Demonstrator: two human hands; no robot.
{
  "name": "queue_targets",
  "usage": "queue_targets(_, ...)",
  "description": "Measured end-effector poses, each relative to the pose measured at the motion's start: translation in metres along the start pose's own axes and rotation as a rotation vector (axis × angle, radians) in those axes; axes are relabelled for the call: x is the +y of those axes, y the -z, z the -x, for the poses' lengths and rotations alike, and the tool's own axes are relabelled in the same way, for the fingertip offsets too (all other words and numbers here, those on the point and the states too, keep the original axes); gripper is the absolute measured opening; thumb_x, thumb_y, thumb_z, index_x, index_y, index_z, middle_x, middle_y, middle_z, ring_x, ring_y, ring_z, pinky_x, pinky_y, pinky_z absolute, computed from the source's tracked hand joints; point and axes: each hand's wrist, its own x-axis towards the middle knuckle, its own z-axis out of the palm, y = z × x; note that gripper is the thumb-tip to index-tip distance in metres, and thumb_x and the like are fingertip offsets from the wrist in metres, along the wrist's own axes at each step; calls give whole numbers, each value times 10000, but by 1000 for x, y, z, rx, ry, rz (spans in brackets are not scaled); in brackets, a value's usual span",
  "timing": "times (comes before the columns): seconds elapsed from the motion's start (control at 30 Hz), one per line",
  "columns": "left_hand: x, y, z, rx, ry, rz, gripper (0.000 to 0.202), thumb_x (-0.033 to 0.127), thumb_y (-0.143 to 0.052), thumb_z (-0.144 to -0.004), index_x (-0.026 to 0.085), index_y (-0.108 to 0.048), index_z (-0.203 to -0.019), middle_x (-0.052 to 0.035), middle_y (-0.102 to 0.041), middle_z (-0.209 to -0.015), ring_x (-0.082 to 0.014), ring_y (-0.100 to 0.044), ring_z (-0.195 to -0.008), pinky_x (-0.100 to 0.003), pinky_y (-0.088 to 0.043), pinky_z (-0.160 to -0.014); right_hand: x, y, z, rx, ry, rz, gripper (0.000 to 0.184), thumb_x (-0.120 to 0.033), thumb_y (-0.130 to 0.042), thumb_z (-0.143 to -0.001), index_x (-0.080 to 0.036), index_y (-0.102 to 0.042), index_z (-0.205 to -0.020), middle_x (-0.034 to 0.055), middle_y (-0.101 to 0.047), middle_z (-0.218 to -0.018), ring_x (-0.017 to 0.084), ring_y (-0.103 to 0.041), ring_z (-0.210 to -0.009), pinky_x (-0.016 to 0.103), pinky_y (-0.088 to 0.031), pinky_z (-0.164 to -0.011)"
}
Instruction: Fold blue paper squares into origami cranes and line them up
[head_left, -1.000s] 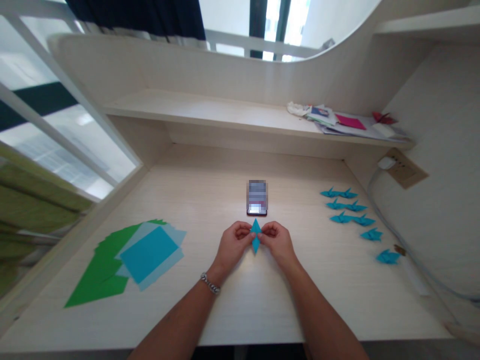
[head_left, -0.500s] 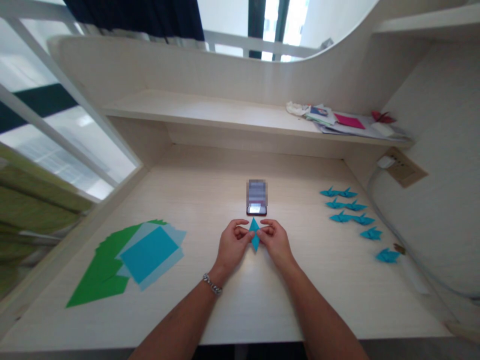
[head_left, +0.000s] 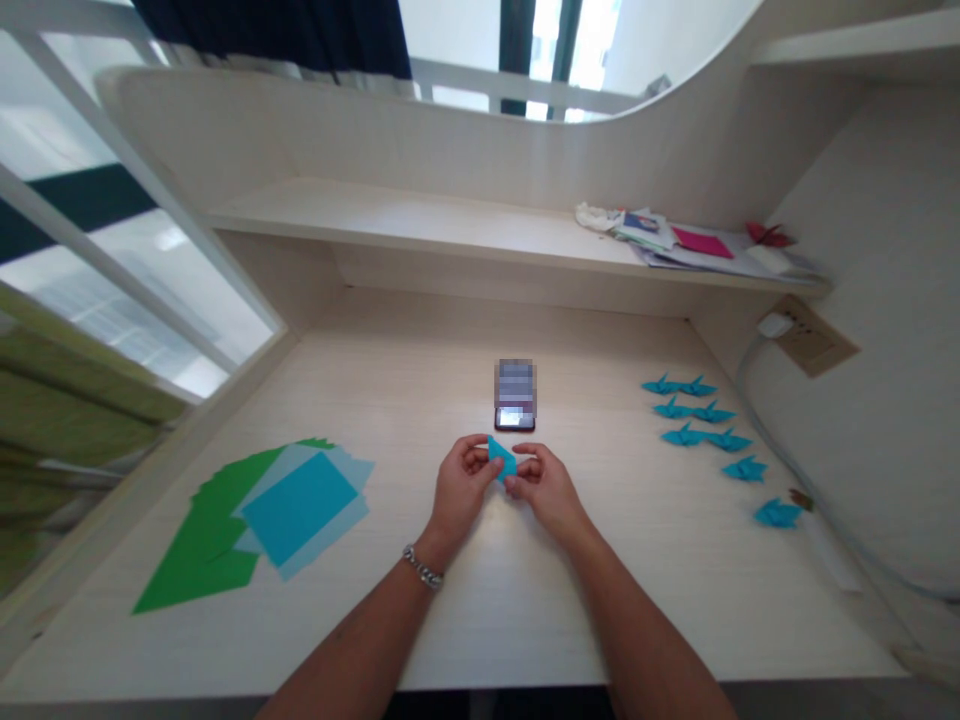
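Note:
Between my hands, just in front of the phone, is a small piece of folded blue origami paper (head_left: 502, 458), tilted toward the upper left. My left hand (head_left: 463, 487) pinches its left side, thumb on the front face. At the lower right corner of the paper, my right hand (head_left: 549, 489) has its thumb against the edge with the fingers curled; part of this grip is hidden. A chain bracelet (head_left: 423, 567) circles my left wrist. Several folded blue paper cranes (head_left: 685, 434) stand in short rows on the right side of the desk.
A phone (head_left: 515, 396) lies beyond my hands. Blue sheets (head_left: 300, 508) overlap green sheets (head_left: 199, 545) at the left. Papers (head_left: 701, 242) rest on the shelf (head_left: 420, 222) at the back. A white cable (head_left: 757, 405) runs from the wall socket (head_left: 814, 337) along the right edge.
The folded paper, an upright narrow diamond before, now shows a wider, tilted shape turned to the left. My right fingers have shifted down to its lower right corner.

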Motion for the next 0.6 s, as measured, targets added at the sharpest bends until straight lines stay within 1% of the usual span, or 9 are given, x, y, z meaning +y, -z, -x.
queue_targets(0.1, 3, 0, 1, -51, 19, -8, 393, 240, -739, -661, 130, -580, -1003, -58, -686, -829, -153, -645, -750, -259, -498, -703, -1, 6, -1, -35, -5, 39, 430, -199, -718, -624, -184, -545, -1017, -43, -603, -624, 128, -580, -564, 259, -454, -578)
queue_targets(0.2, 4, 0, 0, -47, 24, -17, 377, 249, -741, -658, 128, -600, -985, -57, -688, -806, -150, -644, -720, -255, -495, -684, -2, 13, -3, -39, 3, 56, 379, -193, -716, -622, -179, -579, -975, -27, -622, -656, 125, -581, -582, 254, -450, -585)
queue_targets(0.3, 4, 2, -1, -17, 10, -26, 377, 244, -740, -653, 139, -601, -988, -24, -673, -723, -134, -628, -657, -239, -487, -638, -1, 15, -6, 14, 31, 39, 321, -216, -704, -642, -173, -599, -942, -3, -642, -698, 130, -589, -609, 261, -464, -605)
queue_targets(0.37, 5, 3, -1, -28, 15, -47, 370, 241, -735, -650, 142, -611, -985, -12, -665, -698, -130, -618, -626, -236, -486, -613, 0, 15, -7, 68, 43, 24, 305, -244, -698, -656, -174, -601, -937, 10, -646, -728, 143, -601, -625, 275, -485, -609)
queue_targets(0.47, 6, 4, -1, -68, 16, -109, 309, 243, -727, -648, 140, -651, -929, -35, -686, -763, -148, -631, -669, -256, -503, -642, -1, 13, -7, 109, 62, 40, 276, -269, -686, -673, -175, -612, -922, 30, -657, -784, 165, -623, -665, 297, -512, -624)
queue_targets(0.6, 7, 3, 0, -89, -17, -219, 241, 276, -717, -672, 144, -692, -872, -63, -707, -838, -180, -647, -753, -282, -515, -702, -3, 12, -4, 104, 126, 146, 220, -252, -661, -699, -171, -648, -903, 51, -678, -835, 173, -628, -692, 305, -519, -656)
